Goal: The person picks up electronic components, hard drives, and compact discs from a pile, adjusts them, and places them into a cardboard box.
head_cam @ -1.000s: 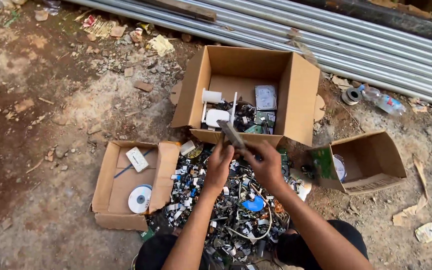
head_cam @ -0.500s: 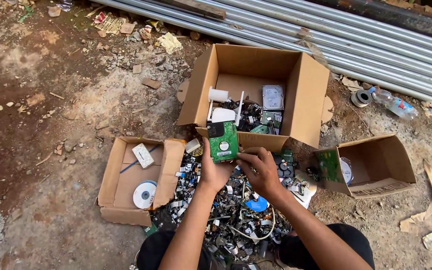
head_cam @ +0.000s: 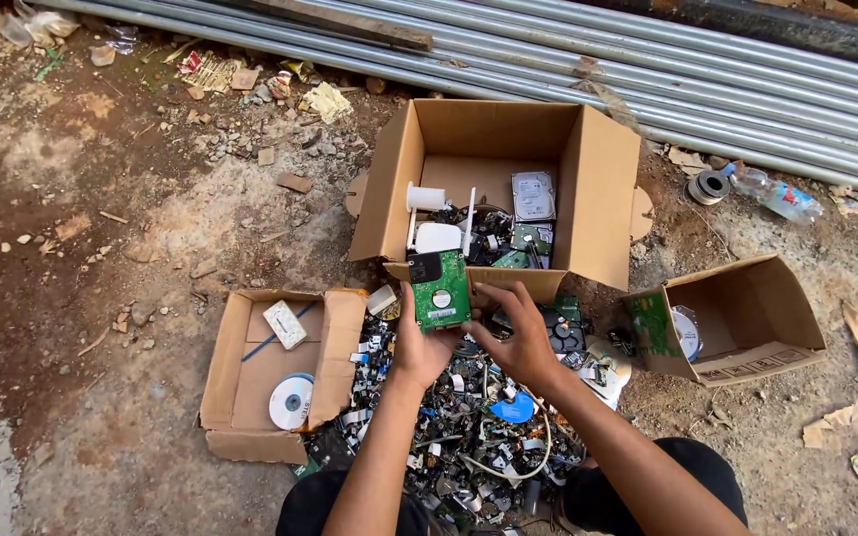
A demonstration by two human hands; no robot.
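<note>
My left hand (head_cam: pixel 417 347) holds a small hard drive (head_cam: pixel 440 290) upright, its green circuit board facing me. My right hand (head_cam: pixel 515 333) touches the drive's right edge with its fingertips. Both hands hover over a pile of electronic scrap (head_cam: pixel 459 427) on the dirt in front of my knees. Just beyond the drive stands a large open cardboard box (head_cam: pixel 598 189) holding another hard drive (head_cam: pixel 532 196), white plastic parts and circuit boards.
A shallow box (head_cam: pixel 250 387) at left holds a disc (head_cam: pixel 292 401) and a white part (head_cam: pixel 284 324). A tipped box (head_cam: pixel 757 318) at right holds discs. Corrugated metal sheets (head_cam: pixel 647 79) run along the back; a plastic bottle (head_cam: pixel 775 197), stones and litter lie around.
The drive was turned from edge-on to show its green board face and lifted slightly toward the big box. My right hand shifted to its right edge.
</note>
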